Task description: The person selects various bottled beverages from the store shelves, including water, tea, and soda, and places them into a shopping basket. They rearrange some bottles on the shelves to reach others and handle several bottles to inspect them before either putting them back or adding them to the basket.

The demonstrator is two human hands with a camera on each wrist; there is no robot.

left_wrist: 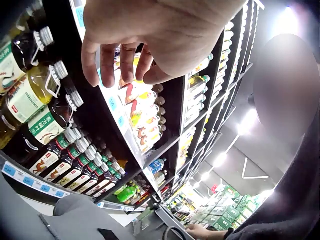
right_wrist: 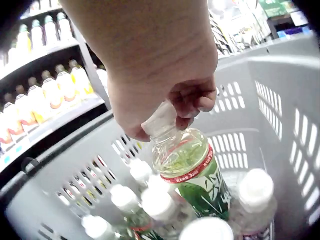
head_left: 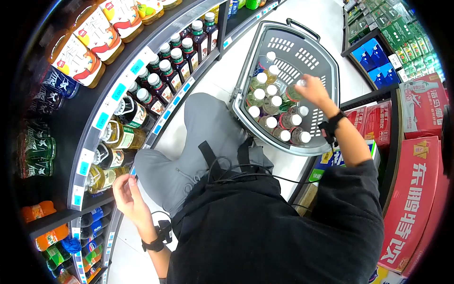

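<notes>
My right hand (head_left: 313, 90) reaches into the grey shopping basket (head_left: 326, 75) and grips a clear plastic drink bottle (right_wrist: 202, 187) by its capped neck. That bottle carries a green label with a red band at the shoulder, and it tilts slightly in the right wrist view. Beside and below it stand several other white-capped bottles (head_left: 257, 96), some with pale yellow contents. My left hand (head_left: 130, 201) hangs near the lower shelf with its fingers loosely bent and nothing in them. Closest to it are big handled bottles (head_left: 109, 176) of dark and golden liquid.
A curved store shelf (head_left: 109, 102) with price tags runs along the left, holding dark bottles with green-and-white caps (head_left: 177, 59). Red cartons (head_left: 411, 203) are stacked at the right. The basket's handle (head_left: 302, 27) lies at its far end. Soda bottles (head_left: 94, 227) fill the lower left.
</notes>
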